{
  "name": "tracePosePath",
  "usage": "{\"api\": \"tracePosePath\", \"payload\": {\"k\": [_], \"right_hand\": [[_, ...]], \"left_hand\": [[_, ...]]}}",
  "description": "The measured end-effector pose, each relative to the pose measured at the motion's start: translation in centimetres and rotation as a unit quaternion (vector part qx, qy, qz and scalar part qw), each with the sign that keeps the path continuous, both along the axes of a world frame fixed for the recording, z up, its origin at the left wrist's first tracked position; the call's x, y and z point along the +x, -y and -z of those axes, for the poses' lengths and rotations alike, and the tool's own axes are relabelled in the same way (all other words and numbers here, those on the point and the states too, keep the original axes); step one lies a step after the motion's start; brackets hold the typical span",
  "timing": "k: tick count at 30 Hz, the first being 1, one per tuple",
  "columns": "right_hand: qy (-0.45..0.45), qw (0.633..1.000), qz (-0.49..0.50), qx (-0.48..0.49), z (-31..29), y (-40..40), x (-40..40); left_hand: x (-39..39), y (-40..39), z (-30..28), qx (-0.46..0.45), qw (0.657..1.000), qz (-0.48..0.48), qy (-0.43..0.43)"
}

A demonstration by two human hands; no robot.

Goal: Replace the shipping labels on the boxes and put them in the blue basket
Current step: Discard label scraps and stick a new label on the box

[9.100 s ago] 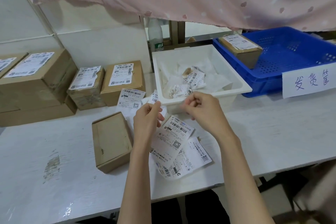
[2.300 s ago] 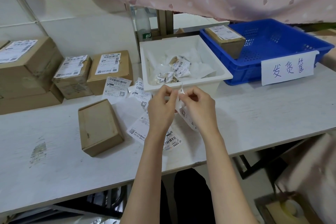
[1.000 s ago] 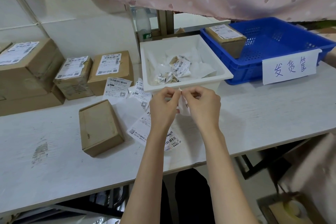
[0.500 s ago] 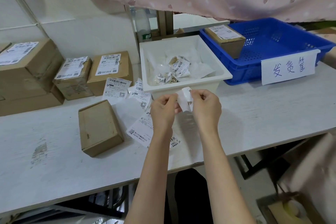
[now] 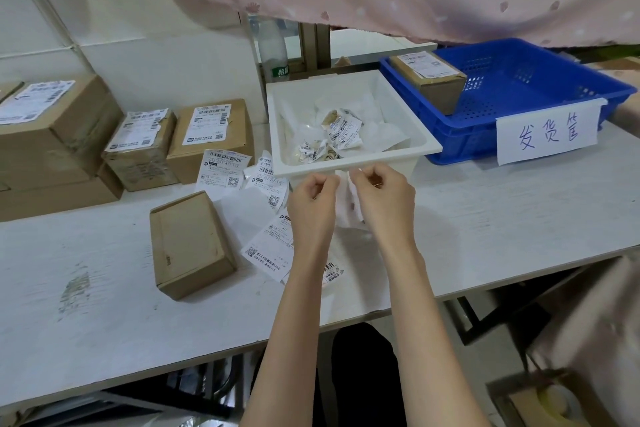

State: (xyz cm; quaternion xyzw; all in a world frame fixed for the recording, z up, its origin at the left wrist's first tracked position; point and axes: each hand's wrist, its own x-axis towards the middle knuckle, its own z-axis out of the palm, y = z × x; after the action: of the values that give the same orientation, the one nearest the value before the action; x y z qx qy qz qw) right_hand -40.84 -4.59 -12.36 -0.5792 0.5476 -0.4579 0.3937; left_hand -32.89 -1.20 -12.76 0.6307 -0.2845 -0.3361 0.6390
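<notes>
My left hand (image 5: 312, 199) and my right hand (image 5: 384, 198) both pinch one white shipping label (image 5: 348, 208), held upright just in front of the white bin (image 5: 429, 148). A bare cardboard box (image 5: 188, 243) without a label lies on the table to the left of my hands. Several loose labels (image 5: 266, 239) lie between that box and my hands. The blue basket (image 5: 540, 87) stands at the right rear with one labelled box (image 5: 429, 83) inside it.
The white bin holds crumpled old labels (image 5: 341, 130) and backing paper. Labelled cardboard boxes (image 5: 211, 135) are stacked along the left rear wall. A handwritten paper sign (image 5: 547, 135) hangs on the basket's front. A plastic bottle (image 5: 273, 52) stands behind the bin. A pink curtain hangs overhead.
Both hands stay in front of the bin working the same label. The sheet has dropped from standing above my fingers to hanging between and below them.
</notes>
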Motion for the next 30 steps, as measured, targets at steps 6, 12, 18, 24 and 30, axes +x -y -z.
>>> {"api": "tracePosePath", "payload": {"k": [6,12,18,24,30], "right_hand": [[-0.009,0.999,0.000,-0.040,-0.1,-0.4,0.0],[-0.006,1.000,0.013,-0.025,0.9,-0.1,0.1],[0.084,0.995,0.044,0.032,1.5,0.0,0.1],[0.238,0.963,0.024,0.124,1.7,0.2,-0.1],[0.245,0.964,-0.016,0.098,0.4,-0.9,0.9]], "left_hand": [[-0.1,0.3,0.0,0.021,0.998,0.003,0.067],[-0.1,0.3,0.3,0.039,0.984,-0.016,0.172],[0.4,0.4,0.8,0.025,0.999,-0.030,0.009],[0.5,0.3,1.1,0.018,0.990,-0.009,-0.139],[0.0,0.4,0.5,-0.012,0.998,-0.040,-0.047]]}}
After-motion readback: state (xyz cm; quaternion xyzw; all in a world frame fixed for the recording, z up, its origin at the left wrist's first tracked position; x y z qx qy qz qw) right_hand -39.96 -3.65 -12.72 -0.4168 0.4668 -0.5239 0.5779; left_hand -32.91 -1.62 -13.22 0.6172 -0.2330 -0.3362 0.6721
